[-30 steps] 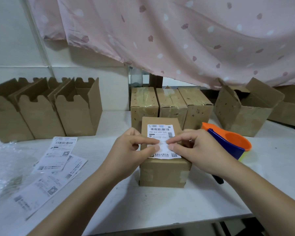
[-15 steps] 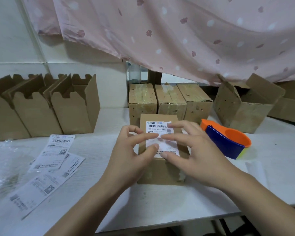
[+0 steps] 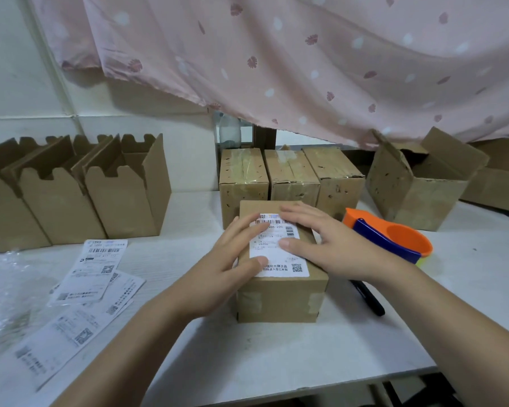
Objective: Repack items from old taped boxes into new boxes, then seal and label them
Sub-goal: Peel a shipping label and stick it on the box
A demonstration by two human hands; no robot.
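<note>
Here the sealed box (image 3: 279,298) sits mid-bench (image 3: 276,362), a white label (image 3: 288,267) on its top. Both hands lie flat on it, fingers straight, gripping nothing: the left hand (image 3: 235,265) presses the label's left edge, the right hand (image 3: 329,245) its upper right. Just right of the box lie an orange-and-blue tape dispenser (image 3: 394,239) and a black pen (image 3: 368,298). Three taped boxes (image 3: 288,174) stand behind; open empty boxes (image 3: 71,195) and loose labels (image 3: 94,268) are to the left.

shipping label (image 3: 279,259): sides hidden under left hand (image 3: 227,268), right hand (image 3: 335,245) | marker (image 3: 370,301), perhaps: upper end behind forearm (image 3: 409,283) | loose labels (image 3: 91,271): print blurred
</note>
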